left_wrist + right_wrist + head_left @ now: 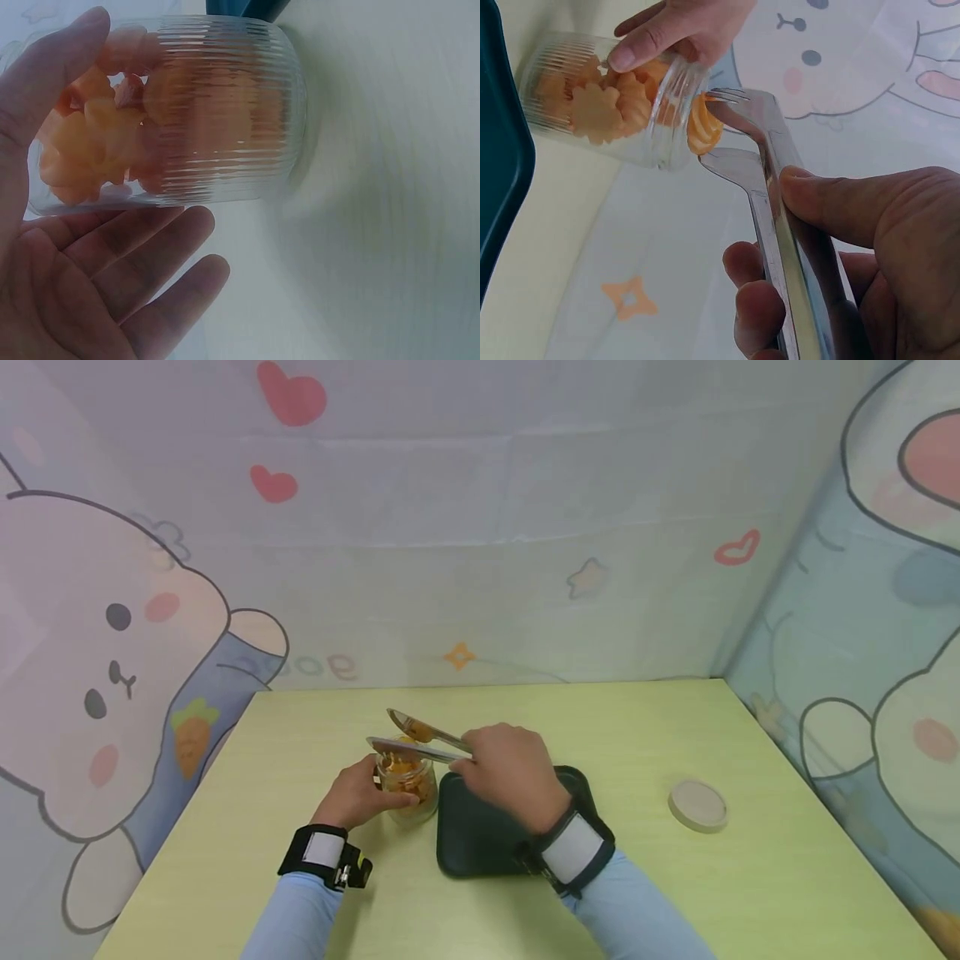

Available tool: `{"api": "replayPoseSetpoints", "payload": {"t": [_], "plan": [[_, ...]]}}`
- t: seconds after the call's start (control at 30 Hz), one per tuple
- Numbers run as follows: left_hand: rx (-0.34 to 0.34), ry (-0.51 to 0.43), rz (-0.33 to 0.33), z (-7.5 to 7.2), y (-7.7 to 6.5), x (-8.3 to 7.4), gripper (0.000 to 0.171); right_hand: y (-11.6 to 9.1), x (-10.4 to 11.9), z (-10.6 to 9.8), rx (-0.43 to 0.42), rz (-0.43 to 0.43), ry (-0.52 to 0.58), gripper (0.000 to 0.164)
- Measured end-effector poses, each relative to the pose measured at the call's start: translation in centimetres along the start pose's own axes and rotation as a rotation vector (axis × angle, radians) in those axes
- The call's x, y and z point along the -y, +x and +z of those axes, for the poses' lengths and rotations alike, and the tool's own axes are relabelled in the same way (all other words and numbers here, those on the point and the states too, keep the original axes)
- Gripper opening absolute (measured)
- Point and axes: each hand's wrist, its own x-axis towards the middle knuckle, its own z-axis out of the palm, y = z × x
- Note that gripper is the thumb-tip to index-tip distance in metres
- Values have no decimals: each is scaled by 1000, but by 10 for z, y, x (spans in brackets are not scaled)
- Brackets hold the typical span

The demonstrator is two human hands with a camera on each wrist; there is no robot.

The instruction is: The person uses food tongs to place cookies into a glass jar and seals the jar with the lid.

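Observation:
My left hand (358, 797) grips a ribbed glass jar (247, 112) standing on the table, its thumb on one side and fingers around the other. Orange, flower-shaped pieces (596, 112) fill much of the jar. In my right hand (513, 777) is a pair of metal tongs (769, 139), held between thumb and fingers with the tips apart. The tips are at the jar's mouth. One swirled orange piece (704, 127) shows there beside the tong tips in the right wrist view; whether both tips touch it I cannot tell.
A dark green tray (480, 839) lies just right of the jar, partly under my right hand and wrist. Farther right on the pale yellow table (622, 893) is a round beige lid (699, 806). Cartoon-printed cloth (450, 527) borders the back and sides.

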Motion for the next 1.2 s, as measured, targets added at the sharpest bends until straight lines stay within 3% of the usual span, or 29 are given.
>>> {"api": "replayPoseSetpoints", "payload": {"t": [0.17,0.7,1.2], "plan": [[-3,1,0,0,0,-1,89,2,2,4,29,8,0,29],[-3,16,-18,-1,-1,-3,82,1,-3,1,-3,27,-1,30],[-8,42,-2,0,0,-1,81,-11,-28,-3,-34,114,19,24]]}}
